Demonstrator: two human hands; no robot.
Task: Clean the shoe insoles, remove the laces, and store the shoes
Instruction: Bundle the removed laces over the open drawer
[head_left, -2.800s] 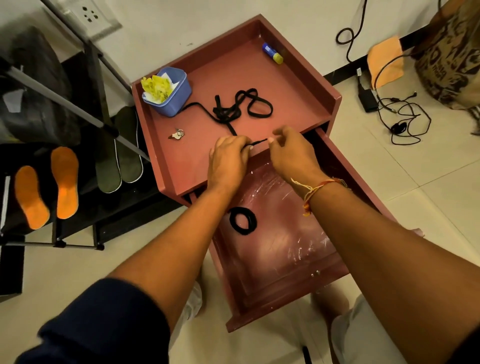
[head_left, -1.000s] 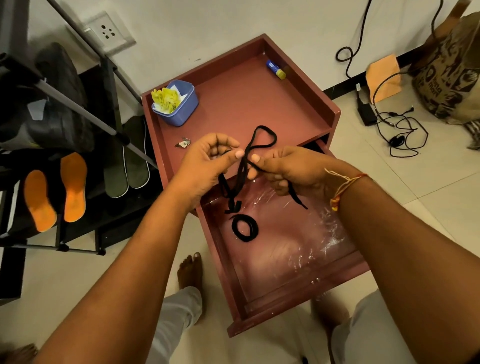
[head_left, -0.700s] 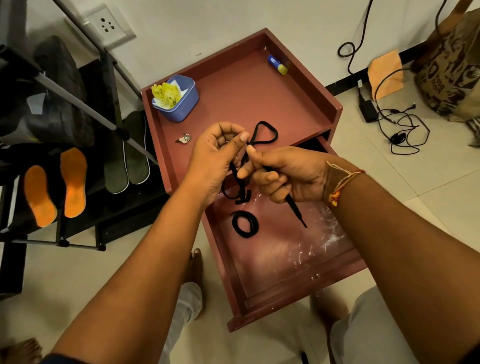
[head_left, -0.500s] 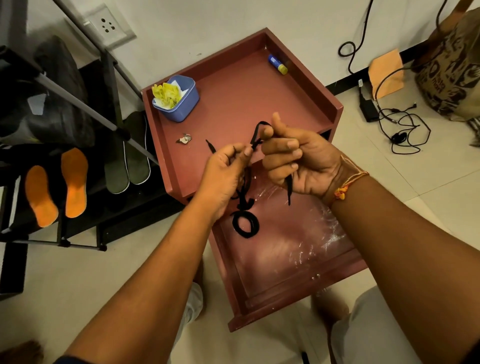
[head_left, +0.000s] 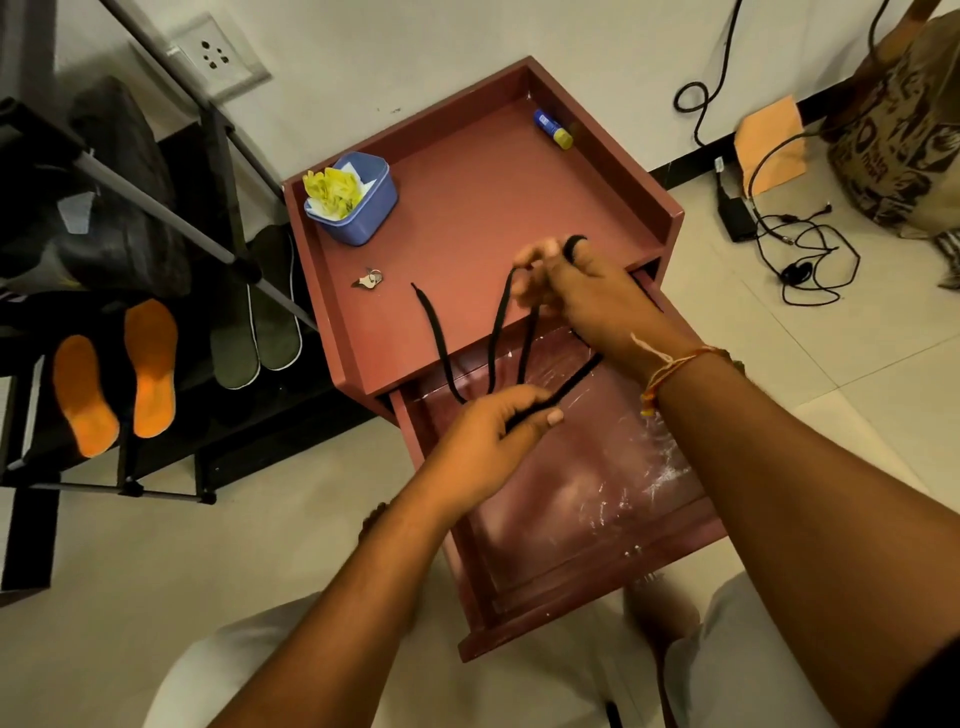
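The fingers of the right hand (head_left: 587, 296) are smeared by motion blur, so the exact finger placement is unclear. Its grip is closed on a black shoelace (head_left: 498, 322), which loops over one raised finger. Both forearms are cut off by the lower edge of the frame. The upper shelf of the shoe rack (head_left: 166, 467), at the far left, holds dark shapes too dim to identify.

Half a second ago the hands were close together at the front edge of the red bench (head_left: 467, 208). Now the left hand (head_left: 493, 436) is lower, over the open drawer (head_left: 587, 519), and the right hand is higher, over the bench top, with the lace drawn out between them. A coiled black lace that showed in the drawer then is out of sight; the left hand covers that spot.

The left hand's grip pinches the lace between thumb and fingers. Two strands run roughly up and down the frame from hand to hand, leaning slightly right at the top. A third strand slants from the left hand toward the upper right, passing under the right wrist. One free end rests on the bench top, its tip pointing to the upper left, near a small bunch of keys (head_left: 368, 278).

A blue container (head_left: 358, 208) with yellow paper stands in the bench's upper left corner. Orange insoles (head_left: 150, 369) and grey-green insoles (head_left: 260, 332) lie on the rack.
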